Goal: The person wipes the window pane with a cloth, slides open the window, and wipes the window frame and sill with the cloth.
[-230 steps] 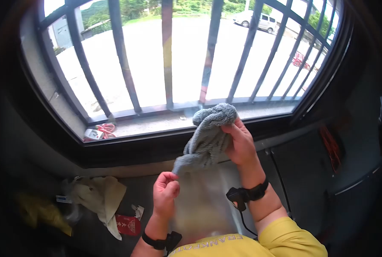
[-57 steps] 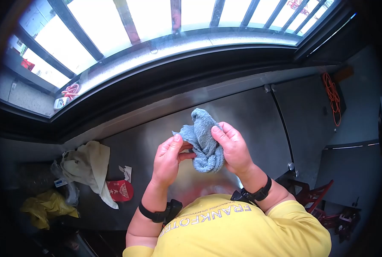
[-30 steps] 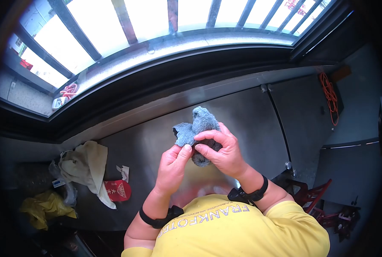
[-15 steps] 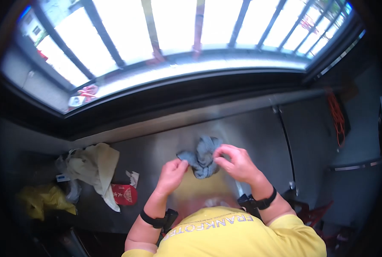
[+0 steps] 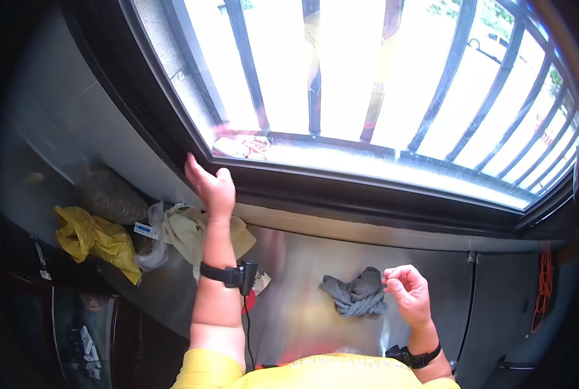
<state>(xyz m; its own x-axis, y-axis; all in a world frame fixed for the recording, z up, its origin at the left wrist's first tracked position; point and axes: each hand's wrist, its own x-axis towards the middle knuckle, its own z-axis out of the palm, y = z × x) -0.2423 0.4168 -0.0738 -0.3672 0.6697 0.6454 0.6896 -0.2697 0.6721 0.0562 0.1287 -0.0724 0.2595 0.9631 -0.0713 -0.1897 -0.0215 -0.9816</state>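
Note:
My left hand [image 5: 213, 189] is raised at the lower left corner of the dark window frame [image 5: 172, 120]. Its fingers are stretched out, with the thumb apart, and they look to be at or against the frame. Below and to the right, a crumpled grey-blue cloth [image 5: 354, 295] lies on the metal counter [image 5: 296, 259]. Just right of the cloth is my right hand [image 5: 409, 292], its thumb and fingers curled together in a pinch. Whether anything small is between those fingertips is hidden.
Left on the counter are a yellow plastic bag [image 5: 95, 240], a clear bag [image 5: 152, 256] and a cream cloth [image 5: 189, 233]. A red object [image 5: 249, 301] shows partly behind my left forearm. Bars stand outside the window; an orange cord [image 5: 543, 285] hangs at right.
My left hand has let go of the grey-blue cloth and reached up and left to the window frame. My right hand has drawn off the cloth. The view has turned left.

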